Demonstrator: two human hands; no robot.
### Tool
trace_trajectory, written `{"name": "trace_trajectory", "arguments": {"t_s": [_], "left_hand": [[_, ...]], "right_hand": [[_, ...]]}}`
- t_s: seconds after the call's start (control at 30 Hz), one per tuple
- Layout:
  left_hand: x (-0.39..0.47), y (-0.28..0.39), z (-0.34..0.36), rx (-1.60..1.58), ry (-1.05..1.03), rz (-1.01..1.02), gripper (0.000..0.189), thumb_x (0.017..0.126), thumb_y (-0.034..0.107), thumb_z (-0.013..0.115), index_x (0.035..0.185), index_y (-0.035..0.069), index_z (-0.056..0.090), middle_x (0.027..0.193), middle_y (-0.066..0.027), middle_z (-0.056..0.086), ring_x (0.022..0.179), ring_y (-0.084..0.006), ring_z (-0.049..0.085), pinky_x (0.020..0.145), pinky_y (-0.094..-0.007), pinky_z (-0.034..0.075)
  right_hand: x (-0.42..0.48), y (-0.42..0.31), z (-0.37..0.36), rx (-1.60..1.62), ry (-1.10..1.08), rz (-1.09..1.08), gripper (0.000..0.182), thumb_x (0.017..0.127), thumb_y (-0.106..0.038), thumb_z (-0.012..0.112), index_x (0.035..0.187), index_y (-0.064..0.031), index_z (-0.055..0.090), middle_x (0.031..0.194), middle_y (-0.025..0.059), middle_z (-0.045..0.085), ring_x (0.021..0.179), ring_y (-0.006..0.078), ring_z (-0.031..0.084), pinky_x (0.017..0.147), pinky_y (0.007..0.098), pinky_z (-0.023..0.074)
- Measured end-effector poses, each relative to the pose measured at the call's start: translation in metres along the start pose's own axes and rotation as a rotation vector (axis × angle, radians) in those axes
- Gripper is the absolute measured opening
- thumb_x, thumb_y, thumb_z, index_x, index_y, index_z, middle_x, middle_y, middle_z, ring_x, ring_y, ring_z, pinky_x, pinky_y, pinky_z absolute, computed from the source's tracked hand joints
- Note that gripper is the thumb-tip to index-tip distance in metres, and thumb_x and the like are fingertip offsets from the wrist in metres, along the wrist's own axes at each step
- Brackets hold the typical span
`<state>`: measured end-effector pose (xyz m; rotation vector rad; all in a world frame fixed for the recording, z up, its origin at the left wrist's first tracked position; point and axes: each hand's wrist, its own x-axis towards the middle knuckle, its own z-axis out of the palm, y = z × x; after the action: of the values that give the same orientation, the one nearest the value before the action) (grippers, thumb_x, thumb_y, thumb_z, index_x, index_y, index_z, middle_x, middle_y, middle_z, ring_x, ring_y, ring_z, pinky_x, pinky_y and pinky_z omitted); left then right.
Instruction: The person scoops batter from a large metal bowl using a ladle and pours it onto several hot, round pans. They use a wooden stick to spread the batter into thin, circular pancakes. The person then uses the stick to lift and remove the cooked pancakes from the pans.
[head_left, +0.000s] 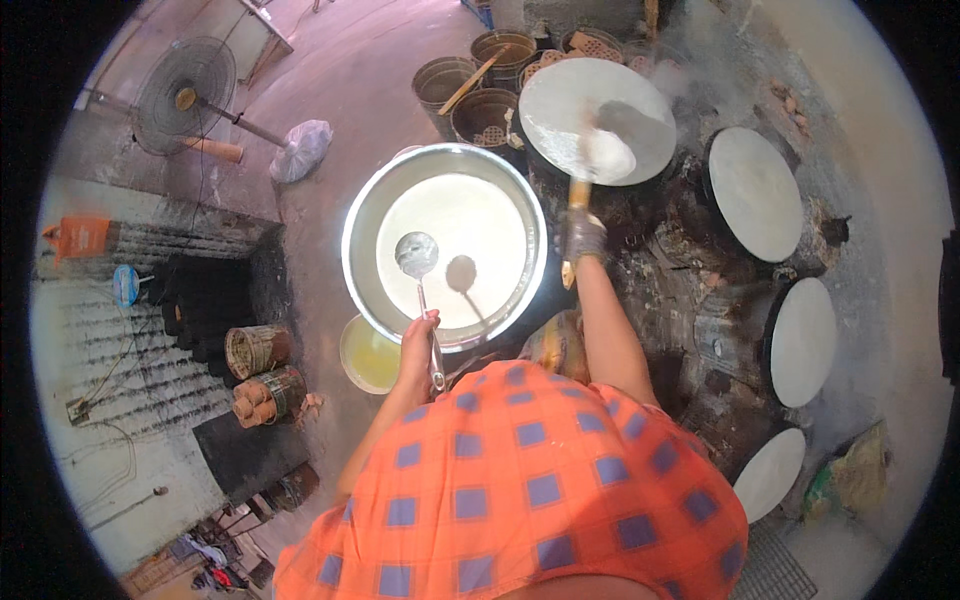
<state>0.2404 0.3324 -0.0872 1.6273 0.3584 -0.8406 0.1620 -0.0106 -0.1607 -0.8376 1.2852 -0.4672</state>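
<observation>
My left hand (418, 346) grips the handle of a metal ladle (417, 255), its round bowl above the white liquid (491, 217) in a large steel pot (531, 289). The ladle casts a shadow on the liquid. My right hand (581, 236), in a dark glove, is closed around the wooden handle (579, 193) of a tool. The tool's far end is blurred over a round white griddle surface (555, 97), beside a bright white patch (611, 156). Whether that patch is batter or part of the tool, I cannot tell.
Several round griddle tops (755, 193) curve along the right over sooty stoves, with steam around them. Buckets (442, 82) and perforated briquettes (596, 46) stand behind the pot. A basin of yellowish liquid (371, 356) sits left of it. A pedestal fan (187, 97) is far left.
</observation>
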Motion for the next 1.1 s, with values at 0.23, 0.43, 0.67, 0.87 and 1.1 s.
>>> {"name": "trace_trajectory", "arguments": {"t_s": [0.23,0.43,0.67,0.87,1.1], "left_hand": [[-0.006,0.010,0.020,-0.088,-0.103,-0.029,0.033,0.088,0.018,0.058,0.114,-0.002,0.061,0.109,-0.0096,0.061,0.108,-0.0181,0.054,0.097,-0.0290,0.037],[-0.006,0.008,0.048,-0.056,-0.083,0.008,0.032,0.089,0.018,0.056,0.115,0.001,0.062,0.109,-0.0074,0.059,0.106,-0.0171,0.052,0.097,-0.0277,0.036],[-0.016,0.023,0.099,0.027,-0.068,0.034,0.032,0.090,0.021,0.054,0.115,0.004,0.063,0.108,-0.0012,0.057,0.101,-0.0120,0.048,0.091,-0.0258,0.035],[-0.013,0.013,0.135,0.004,-0.050,0.063,0.033,0.090,0.022,0.054,0.115,0.004,0.063,0.108,-0.0016,0.056,0.102,-0.0131,0.048,0.092,-0.0264,0.034],[-0.026,0.028,0.185,0.016,-0.034,0.126,0.040,0.091,0.022,0.053,0.121,-0.005,0.058,0.117,-0.0097,0.060,0.113,-0.0176,0.053,0.100,-0.0280,0.035]], "right_hand": [[0.036,0.027,-0.102,-0.139,-0.024,-0.069,0.031,0.089,-0.035,0.062,0.082,-0.0043,0.065,0.061,0.0036,0.059,0.049,0.0132,0.056,0.043,0.0314,0.0421],[0.029,-0.027,-0.078,-0.013,-0.037,0.003,0.031,0.090,-0.035,0.059,0.079,-0.0063,0.061,0.056,0.0040,0.056,0.040,0.0176,0.054,0.036,0.0347,0.0434],[0.095,0.000,-0.192,-0.307,-0.031,-0.106,0.034,0.088,-0.036,0.063,0.088,-0.0031,0.067,0.062,0.0031,0.059,0.050,0.0141,0.057,0.047,0.0328,0.0439],[0.052,-0.075,-0.148,-0.445,-0.148,-0.088,0.044,0.085,-0.042,0.064,0.092,0.0015,0.068,0.074,0.0090,0.067,0.065,0.0159,0.058,0.060,0.0316,0.0455],[0.139,-0.094,-0.248,-0.591,-0.103,-0.116,0.042,0.086,-0.044,0.062,0.086,-0.0027,0.070,0.069,0.0074,0.064,0.059,0.0193,0.060,0.055,0.0352,0.0450]]}}
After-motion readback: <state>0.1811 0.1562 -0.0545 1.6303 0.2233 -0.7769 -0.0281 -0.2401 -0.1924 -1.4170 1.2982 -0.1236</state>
